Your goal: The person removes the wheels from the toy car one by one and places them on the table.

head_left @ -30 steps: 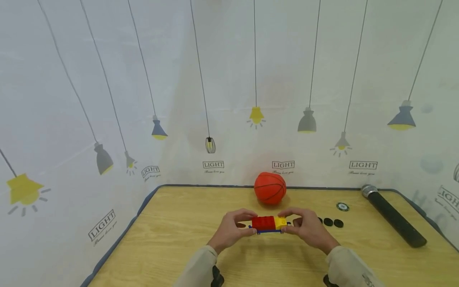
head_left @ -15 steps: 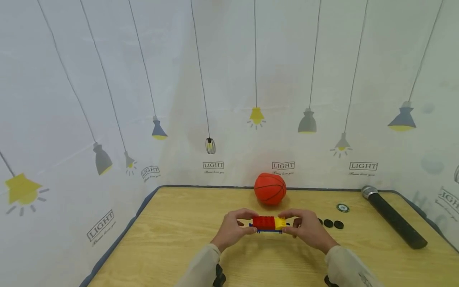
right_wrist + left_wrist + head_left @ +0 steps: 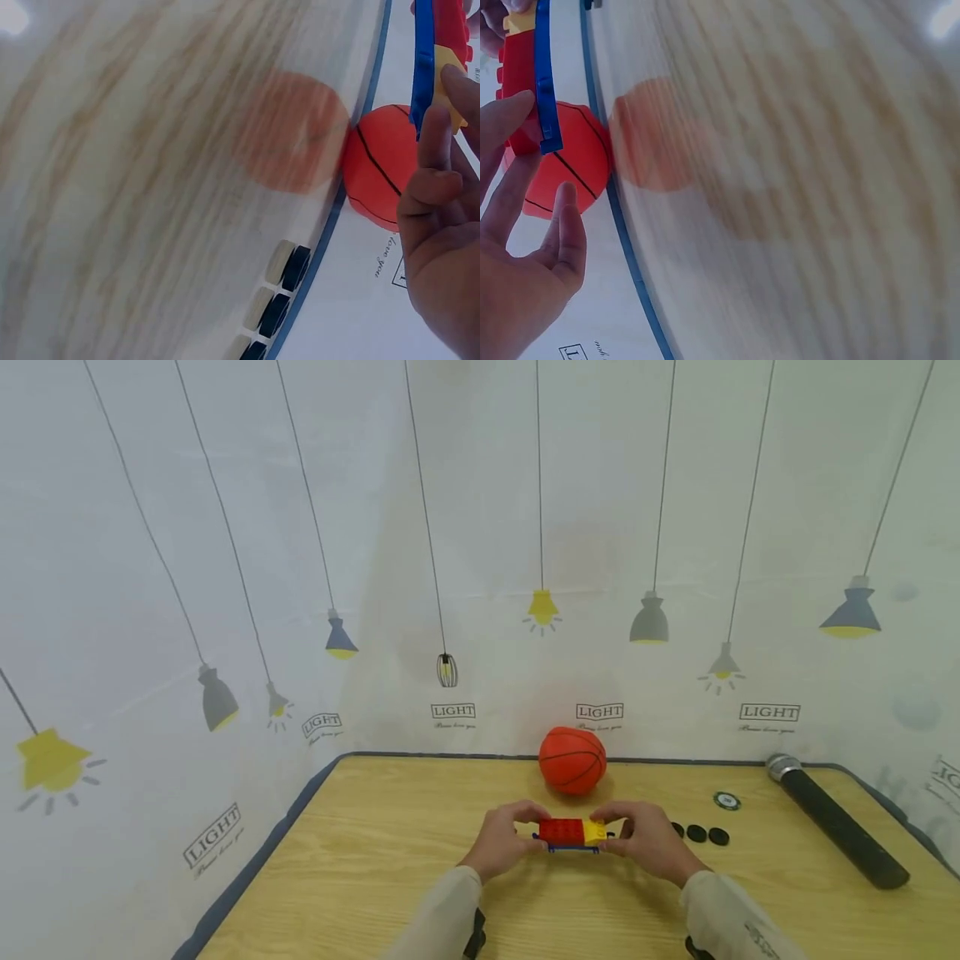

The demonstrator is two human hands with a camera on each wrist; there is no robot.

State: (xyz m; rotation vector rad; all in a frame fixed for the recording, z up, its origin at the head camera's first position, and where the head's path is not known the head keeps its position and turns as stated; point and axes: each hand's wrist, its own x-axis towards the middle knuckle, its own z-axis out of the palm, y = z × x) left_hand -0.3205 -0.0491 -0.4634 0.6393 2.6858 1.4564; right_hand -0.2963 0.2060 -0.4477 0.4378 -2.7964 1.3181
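Both hands hold one toy brick assembly above the table in the head view. It has a red studded brick beside a yellow brick, both seated on a blue base. My left hand pinches the red end between thumb and finger. At the yellow end, the thumb and finger of my right hand grip it. The left wrist view shows the red brick along the blue base, studs facing away from the table. In the right wrist view, fingertips press against the yellow brick.
A red toy basketball sits behind the hands near the table's back edge. Several black discs lie right of the right hand, with a green-and-white chip behind them. A black microphone lies at the far right of the wooden table.
The head view has shifted slightly. The brick assembly has moved a little to the right relative to the ball, and both hands keep their hold on it.
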